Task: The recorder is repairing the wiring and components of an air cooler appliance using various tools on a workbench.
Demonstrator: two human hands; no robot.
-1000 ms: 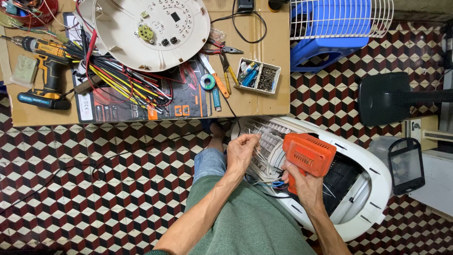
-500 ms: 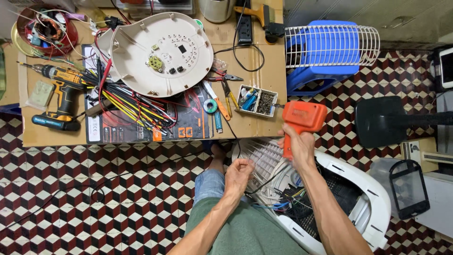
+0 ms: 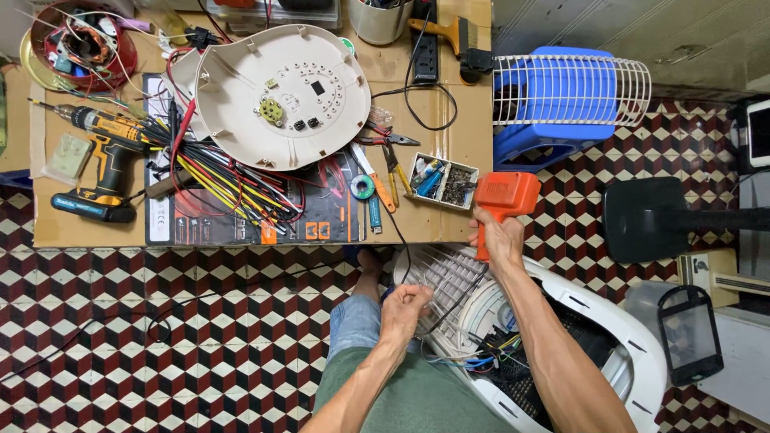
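My right hand (image 3: 497, 239) is shut on the grip of an orange pistol-shaped power tool (image 3: 505, 192), held upright at the low table's front right corner, beside a small box of screws and bits (image 3: 443, 180). My left hand (image 3: 405, 309) is curled into a fist over my knee, at the left edge of the white slotted grille (image 3: 449, 277) of an opened white appliance shell (image 3: 634, 345) on the floor. A thin black cord (image 3: 457, 305) runs past that fist; I cannot tell if it is gripped. Coloured wires (image 3: 489, 357) show inside the shell.
The cardboard-topped table (image 3: 461, 140) carries a beige round cover (image 3: 281, 84), a bundle of coloured wires (image 3: 224, 180), a yellow cordless drill (image 3: 104, 152), pliers (image 3: 393, 172) and a power strip (image 3: 423, 44). A blue fan with a white guard (image 3: 561, 100) and a black stand (image 3: 650, 218) sit to the right.
My right hand has raised the orange tool from over the white shell up to the table's front edge. My left hand has stayed curled by the grille.
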